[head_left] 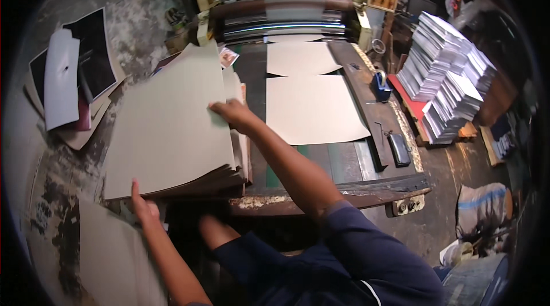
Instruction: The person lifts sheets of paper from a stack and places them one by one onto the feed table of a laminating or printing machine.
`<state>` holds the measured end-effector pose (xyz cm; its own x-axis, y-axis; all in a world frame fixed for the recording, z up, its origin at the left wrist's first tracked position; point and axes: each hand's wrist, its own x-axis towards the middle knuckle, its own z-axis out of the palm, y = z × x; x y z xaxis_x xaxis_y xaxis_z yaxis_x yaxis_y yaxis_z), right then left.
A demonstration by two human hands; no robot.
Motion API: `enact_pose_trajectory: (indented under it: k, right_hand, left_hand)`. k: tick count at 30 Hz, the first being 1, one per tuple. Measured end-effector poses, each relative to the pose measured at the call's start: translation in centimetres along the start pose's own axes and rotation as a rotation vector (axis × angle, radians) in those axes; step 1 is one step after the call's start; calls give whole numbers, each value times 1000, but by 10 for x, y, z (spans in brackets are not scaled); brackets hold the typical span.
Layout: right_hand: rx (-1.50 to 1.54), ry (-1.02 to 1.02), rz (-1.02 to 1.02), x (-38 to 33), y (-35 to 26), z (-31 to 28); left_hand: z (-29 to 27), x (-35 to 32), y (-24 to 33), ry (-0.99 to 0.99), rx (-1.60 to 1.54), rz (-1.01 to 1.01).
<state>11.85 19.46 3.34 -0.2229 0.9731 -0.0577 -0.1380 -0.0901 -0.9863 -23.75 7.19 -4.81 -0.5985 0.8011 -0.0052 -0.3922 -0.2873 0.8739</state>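
Note:
A large stack of beige sheets [172,117] stands at the left side of the machine bed, its top sheet broad and slightly bowed. At its near-left corner, my left hand [146,206] grips the sheet edge, thumb up along the rim and the other fingers mostly hidden beneath. Closed at the right edge of the top sheet is my right hand [232,114], the arm reaching across the bed. To the right, a beige sheet [314,110] lies flat on the bed, with another beige sheet [301,57] behind it, leading toward the rollers [283,31].
Tall piles of white paper [435,59] stand on the right. A tape dispenser [381,85] and a dark pouch [399,149] lie along the bed's right side. Dark and white sheets [63,79] lie on the floor at left, and more beige sheets [114,248] sit low at near left.

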Motion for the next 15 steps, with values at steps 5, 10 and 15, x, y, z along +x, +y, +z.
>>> enact_pose_trajectory:
  k: [5,10,15]
  right_hand:
    - [-468,-100,176,15,3,-32]
    - [-509,197,-1,66,11,-118]
    - [-1212,429,-436,153,137,-194]
  left_hand:
    - [11,-12,-5,29,183,-116]
    - [15,-50,41,71,1188,65]
    - [134,-92,33,-651,1344,725]
